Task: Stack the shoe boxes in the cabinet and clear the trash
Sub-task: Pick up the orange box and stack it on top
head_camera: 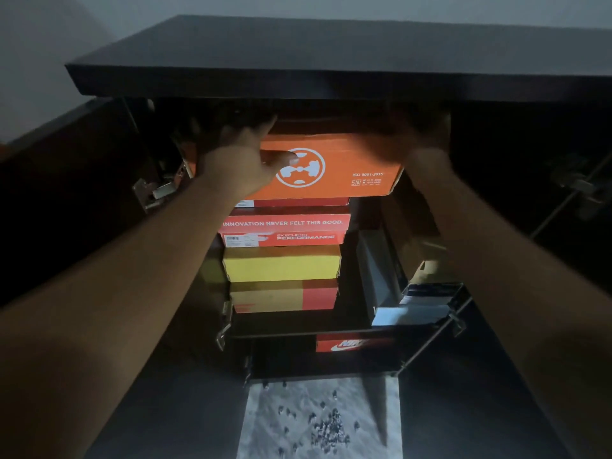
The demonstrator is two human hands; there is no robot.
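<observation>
Orange shoe box (pixel 331 167), white round logo, gripped by left hand (pixel 238 160); right hand (pixel 420 144) blurred, grip unclear.

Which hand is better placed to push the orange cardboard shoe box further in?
Probably left: left hand grips the front of the orange cardboard shoe box; right hand, blurred, is at its side.

Inside the cabinet (pixel 331 61), just under its top panel, the topmost shoe box (pixel 337 170) lies on a stack at the left of the upper compartment, with the Skechers box (pixel 284 230) lower in that stack and two further boxes (pixel 281 263) under that. The left hand (pixel 241 160) grips its left end. The right hand (pixel 427 144) is at its right end (grip too blurred to read). Right of the stack, upended boxes (pixel 381 270) stand. The Nike box (pixel 351 344) lies on the shelf below.
</observation>
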